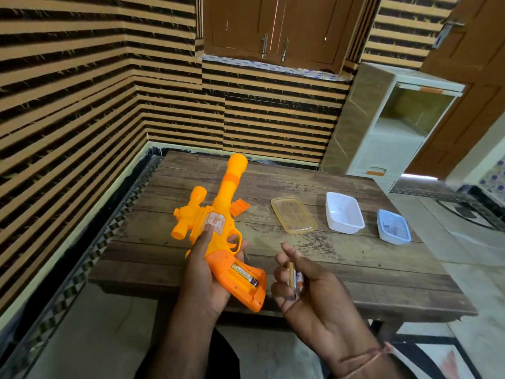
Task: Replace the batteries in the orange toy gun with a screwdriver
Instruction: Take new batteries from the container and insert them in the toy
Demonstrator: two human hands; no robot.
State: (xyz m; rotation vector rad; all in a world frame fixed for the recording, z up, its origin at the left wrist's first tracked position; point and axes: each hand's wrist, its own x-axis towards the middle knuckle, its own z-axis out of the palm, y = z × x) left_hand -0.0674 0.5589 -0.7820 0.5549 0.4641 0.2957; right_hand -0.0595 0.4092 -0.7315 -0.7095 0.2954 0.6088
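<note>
My left hand (203,272) grips the orange toy gun (218,212) by its body and handle, thumb on the sticker, muzzle pointing away over the table. The battery compartment in the handle is uncovered, and one battery (245,274) lies inside it. An orange cover piece (240,207) lies on the table behind the gun. My right hand (306,285) hovers to the right of the handle, fingers curled round batteries (295,277) held upright in the palm. A thin metal tip (246,255) shows under my left fingers; I see no full screwdriver.
The wooden table (341,258) carries a clear yellowish lid (293,214), an open white tub (344,212) and a lidded blue tub (393,227) in a row at the right. A white plastic cabinet (382,127) stands beyond the far right corner. Striped walls close in left and behind.
</note>
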